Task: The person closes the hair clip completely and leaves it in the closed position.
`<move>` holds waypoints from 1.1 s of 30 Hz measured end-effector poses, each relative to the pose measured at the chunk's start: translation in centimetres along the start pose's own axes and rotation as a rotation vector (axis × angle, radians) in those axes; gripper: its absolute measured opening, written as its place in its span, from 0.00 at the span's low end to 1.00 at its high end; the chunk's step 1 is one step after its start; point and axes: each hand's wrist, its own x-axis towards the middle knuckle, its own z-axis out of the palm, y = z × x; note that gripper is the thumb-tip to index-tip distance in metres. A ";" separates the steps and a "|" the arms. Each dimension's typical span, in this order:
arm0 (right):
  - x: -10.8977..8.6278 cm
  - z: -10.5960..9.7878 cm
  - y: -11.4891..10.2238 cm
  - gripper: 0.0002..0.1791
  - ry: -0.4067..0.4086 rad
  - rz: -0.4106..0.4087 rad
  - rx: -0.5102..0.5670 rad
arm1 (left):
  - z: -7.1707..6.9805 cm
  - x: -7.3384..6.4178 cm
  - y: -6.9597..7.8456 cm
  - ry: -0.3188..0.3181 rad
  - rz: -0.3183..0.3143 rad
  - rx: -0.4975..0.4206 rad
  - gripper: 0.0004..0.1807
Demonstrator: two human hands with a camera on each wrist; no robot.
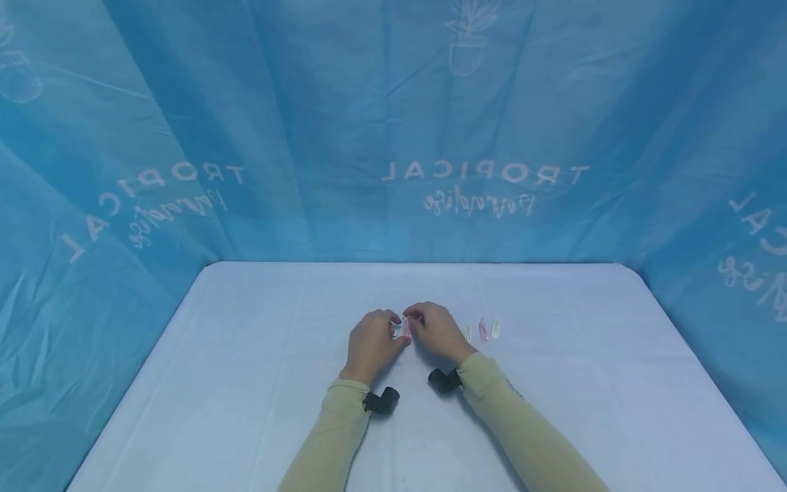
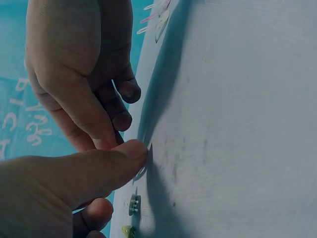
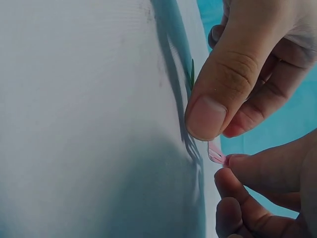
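Between the two hands in the head view is a pink snap hair clip [image 1: 406, 327]. My right hand [image 1: 438, 333] pinches one end of this hair clip [image 3: 216, 153] between thumb and finger. My left hand [image 1: 374, 342] meets it from the left; its thumb [image 3: 207, 116] covers the clip's other end, and the index finger's contact is mostly hidden. Near the left fingers in the left wrist view lie a small grey-green toothed claw clip [image 2: 134, 204] and a yellow-green piece [image 2: 129, 231]. A thin green piece [image 3: 192, 74] shows beside the left thumb.
To the right of my hands lie a white hair clip [image 1: 467, 333], another pink hair clip [image 1: 483, 331] and a second white clip [image 1: 495, 328] in a row. A white cloth covers the table [image 1: 277, 314]. Blue printed curtains [image 1: 332, 137] surround its back and sides.
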 end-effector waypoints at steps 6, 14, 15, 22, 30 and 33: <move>0.2 0.3 -0.1 0.12 -0.022 0.016 -0.011 | 0.2 0.1 -0.2 0.009 -0.015 0.001 0.18; 0.3 0.4 0.1 0.12 -0.042 0.009 -0.016 | 0.3 0.1 -0.3 0.013 -0.021 -0.003 0.16; 0.3 0.5 0.1 0.12 -0.046 0.011 -0.016 | 0.3 0.1 -0.2 0.013 -0.021 -0.004 0.16; 0.3 0.4 0.0 0.11 -0.033 0.000 -0.018 | 0.1 0.0 -0.1 0.011 -0.020 -0.012 0.15; 0.3 0.1 0.8 0.11 0.035 0.016 -0.005 | 0.2 0.0 0.1 -0.001 -0.027 -0.001 0.15; 0.0 -0.6 1.0 0.11 0.056 0.021 0.006 | 0.2 0.1 0.2 -0.005 -0.020 0.006 0.16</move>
